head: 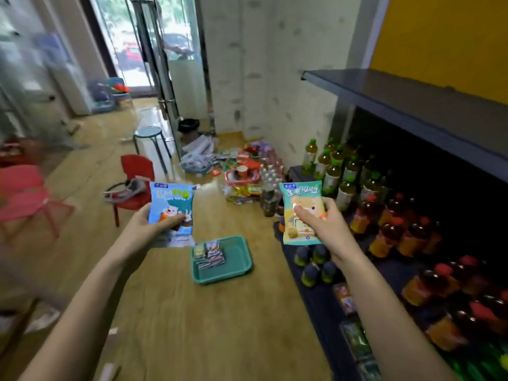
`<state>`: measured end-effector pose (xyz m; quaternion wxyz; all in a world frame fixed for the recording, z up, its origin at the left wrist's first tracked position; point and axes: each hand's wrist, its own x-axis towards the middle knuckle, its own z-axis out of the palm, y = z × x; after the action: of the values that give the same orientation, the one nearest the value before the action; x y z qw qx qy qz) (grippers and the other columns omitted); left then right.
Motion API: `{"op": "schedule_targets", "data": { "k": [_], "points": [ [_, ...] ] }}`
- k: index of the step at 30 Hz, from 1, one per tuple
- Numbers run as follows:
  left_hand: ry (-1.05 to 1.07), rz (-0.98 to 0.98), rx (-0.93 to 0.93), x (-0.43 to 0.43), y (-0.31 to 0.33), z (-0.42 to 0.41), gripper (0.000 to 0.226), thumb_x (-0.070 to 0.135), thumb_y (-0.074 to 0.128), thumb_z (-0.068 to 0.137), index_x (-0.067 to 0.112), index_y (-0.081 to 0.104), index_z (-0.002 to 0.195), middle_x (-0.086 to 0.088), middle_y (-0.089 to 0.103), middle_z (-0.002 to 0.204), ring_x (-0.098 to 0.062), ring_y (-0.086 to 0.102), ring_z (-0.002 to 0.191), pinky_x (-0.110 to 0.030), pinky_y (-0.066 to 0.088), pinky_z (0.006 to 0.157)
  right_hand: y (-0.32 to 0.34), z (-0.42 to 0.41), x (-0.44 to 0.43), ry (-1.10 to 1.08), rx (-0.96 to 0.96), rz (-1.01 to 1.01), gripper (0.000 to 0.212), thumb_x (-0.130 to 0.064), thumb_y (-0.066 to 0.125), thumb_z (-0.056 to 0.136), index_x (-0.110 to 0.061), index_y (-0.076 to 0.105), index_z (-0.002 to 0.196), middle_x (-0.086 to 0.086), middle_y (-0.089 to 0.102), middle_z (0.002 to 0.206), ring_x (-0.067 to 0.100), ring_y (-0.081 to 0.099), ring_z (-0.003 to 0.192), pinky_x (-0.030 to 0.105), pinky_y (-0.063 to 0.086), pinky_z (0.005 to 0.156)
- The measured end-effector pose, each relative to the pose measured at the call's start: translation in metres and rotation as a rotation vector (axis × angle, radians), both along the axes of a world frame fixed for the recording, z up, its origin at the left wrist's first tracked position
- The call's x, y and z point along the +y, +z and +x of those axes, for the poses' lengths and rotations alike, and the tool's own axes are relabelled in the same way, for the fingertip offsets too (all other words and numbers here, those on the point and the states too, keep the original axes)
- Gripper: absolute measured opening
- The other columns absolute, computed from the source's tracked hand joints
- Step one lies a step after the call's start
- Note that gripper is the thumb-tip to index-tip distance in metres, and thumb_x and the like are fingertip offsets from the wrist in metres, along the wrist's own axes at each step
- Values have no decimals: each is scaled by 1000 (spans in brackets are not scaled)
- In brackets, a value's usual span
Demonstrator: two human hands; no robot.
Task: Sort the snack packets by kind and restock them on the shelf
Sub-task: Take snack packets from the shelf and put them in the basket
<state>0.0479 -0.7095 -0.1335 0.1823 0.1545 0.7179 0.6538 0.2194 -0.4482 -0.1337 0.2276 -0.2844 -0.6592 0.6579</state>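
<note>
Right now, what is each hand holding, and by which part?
The left hand grips the blue packet by its lower half, thumb across the front. The right hand holds the yellow-green packet at its middle, thumb on the front.

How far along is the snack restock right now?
Looks done: small packets stacked in the teal tray. In hand: left hand grips a blue packet, right hand a yellow-green packet. Left: both not yet on the shelf, plus the mixed pile by the wall.
</note>
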Motion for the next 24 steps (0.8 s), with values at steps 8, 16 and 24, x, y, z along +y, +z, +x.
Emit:
{"op": "schedule_targets", "data": {
  "k": [8, 16, 24],
  "points": [
    [131, -20, -127, -10, -67, -106, 27, 7, 68, 80, 6, 61, 106, -10, 72, 95, -16, 70, 69, -27, 59, 63, -65, -131, 17, 48, -74, -67, 42, -20, 68, 83, -19, 40, 114, -5, 63, 96, 9, 65, 77, 16, 53, 52],
    [200, -75, -244, 56, -146, -263, 27, 8, 68, 82, 4, 59, 108, -15, 71, 101, -26, 68, 81, -43, 56, 80, -154, -323, 69, 127, -173, -83, 40, -14, 67, 83, -13, 42, 115, -1, 65, 96, 14, 65, 79, 19, 55, 58],
    [271, -127, -386, 88, -234, -401, 24, 7, 68, 81, 5, 61, 104, -11, 72, 91, -12, 70, 64, -22, 57, 57, -254, -485, 81, 241, -334, -107, 34, -14, 63, 87, -12, 44, 114, -4, 64, 88, -2, 64, 60, 12, 48, 49]
  ]
}}
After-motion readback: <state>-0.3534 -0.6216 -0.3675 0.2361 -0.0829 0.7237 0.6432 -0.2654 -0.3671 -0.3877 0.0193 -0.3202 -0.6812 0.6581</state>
